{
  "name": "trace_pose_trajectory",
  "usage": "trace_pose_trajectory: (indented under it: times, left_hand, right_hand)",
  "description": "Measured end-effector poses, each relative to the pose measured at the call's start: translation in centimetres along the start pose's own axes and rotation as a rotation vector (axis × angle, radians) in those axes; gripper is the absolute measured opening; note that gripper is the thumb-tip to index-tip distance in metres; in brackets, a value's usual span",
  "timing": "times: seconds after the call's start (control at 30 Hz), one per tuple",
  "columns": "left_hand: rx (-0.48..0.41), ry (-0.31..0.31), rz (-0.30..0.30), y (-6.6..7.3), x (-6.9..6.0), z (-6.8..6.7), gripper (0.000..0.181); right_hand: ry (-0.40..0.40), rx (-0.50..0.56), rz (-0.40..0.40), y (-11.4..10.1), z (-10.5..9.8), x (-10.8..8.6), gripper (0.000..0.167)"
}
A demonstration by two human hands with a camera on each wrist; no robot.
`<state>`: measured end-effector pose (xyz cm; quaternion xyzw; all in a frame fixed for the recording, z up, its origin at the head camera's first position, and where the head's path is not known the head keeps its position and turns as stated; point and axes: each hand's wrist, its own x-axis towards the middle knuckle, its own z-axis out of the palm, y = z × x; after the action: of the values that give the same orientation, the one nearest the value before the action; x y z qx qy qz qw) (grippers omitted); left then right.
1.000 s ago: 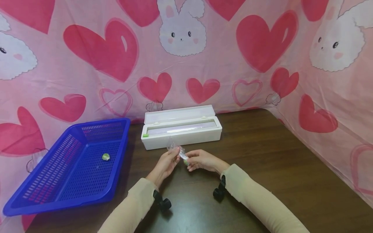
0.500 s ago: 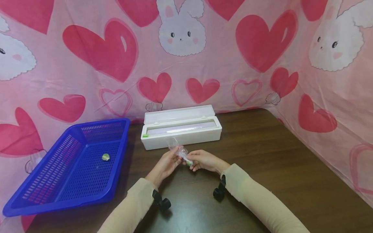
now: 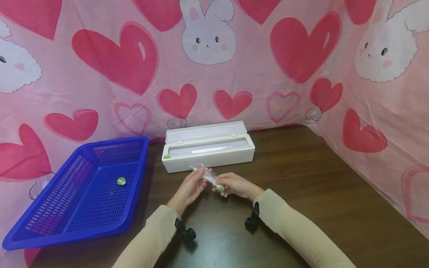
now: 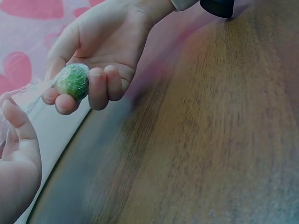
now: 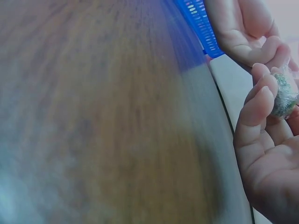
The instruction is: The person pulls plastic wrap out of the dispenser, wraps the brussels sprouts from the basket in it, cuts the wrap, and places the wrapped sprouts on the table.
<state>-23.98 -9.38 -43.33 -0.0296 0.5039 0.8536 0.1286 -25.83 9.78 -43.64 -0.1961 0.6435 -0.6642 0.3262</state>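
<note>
A small green ball [image 3: 219, 188], wrapped in clear plastic film, is held in the fingers of my right hand [image 3: 236, 185]. It shows plainly in the left wrist view as a round green thing [image 4: 73, 82] under shiny film. My left hand [image 3: 189, 188] pinches the gathered film [image 3: 209, 175], which runs from the ball up to its fingertips. Loose film sticks out beyond the left fingertips. In the right wrist view, the wrapped ball [image 5: 283, 97] is partly covered by fingers. Both hands are above the table, just in front of a white cling film dispenser [image 3: 214, 162].
The dispenser's lid [image 3: 206, 132] stands raised, and a green slider [image 3: 167, 156] sits at its left end. To the left is a blue plastic basket [image 3: 134, 201] with another small green ball [image 3: 121, 181] inside. A pink heart-printed cloth [image 3: 254, 67] hangs behind the brown table [image 3: 301, 193].
The ball in my right hand has shifted slightly right and down, away from the left fingertips. More film shows between the hands, drawn into a narrower strand. Dispenser and basket stay put.
</note>
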Motion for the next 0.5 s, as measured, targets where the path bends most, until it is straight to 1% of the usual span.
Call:
trace_pose_trajectory:
  times: [0.1,0.17,0.2,0.27,0.33,0.4,0.47,0.5]
  left_hand:
    - [-0.001,0.039,0.006,-0.12,0.06,0.09,0.024]
    - [0.005,0.046,0.006,-0.14,0.08,0.12,0.025]
    - [0.008,0.037,0.004,-0.11,0.08,0.11,0.028]
    - [0.009,-0.004,-0.002,0.03,0.05,0.08,0.037]
    - [-0.014,-0.050,-0.017,0.25,-0.03,0.06,0.045]
    - [-0.035,-0.091,-0.026,0.46,-0.09,0.01,0.049]
    - [-0.041,-0.111,-0.020,0.54,-0.12,-0.09,0.050]
    - [-0.040,-0.107,-0.015,0.54,-0.11,-0.12,0.050]
  right_hand:
    - [-0.011,-0.004,-0.006,-0.02,0.05,-0.07,0.027]
    - [-0.018,-0.005,-0.003,-0.02,0.09,-0.10,0.027]
    - [-0.020,-0.005,-0.001,0.00,0.09,-0.11,0.027]
    - [-0.021,-0.007,0.004,0.04,0.08,-0.12,0.026]
    - [-0.023,-0.009,0.008,0.12,0.01,-0.08,0.026]
    - [-0.024,-0.013,0.009,0.20,-0.08,-0.05,0.027]
    - [-0.030,-0.016,0.009,0.21,-0.14,-0.05,0.028]
    - [-0.035,-0.017,0.009,0.23,-0.18,-0.04,0.029]
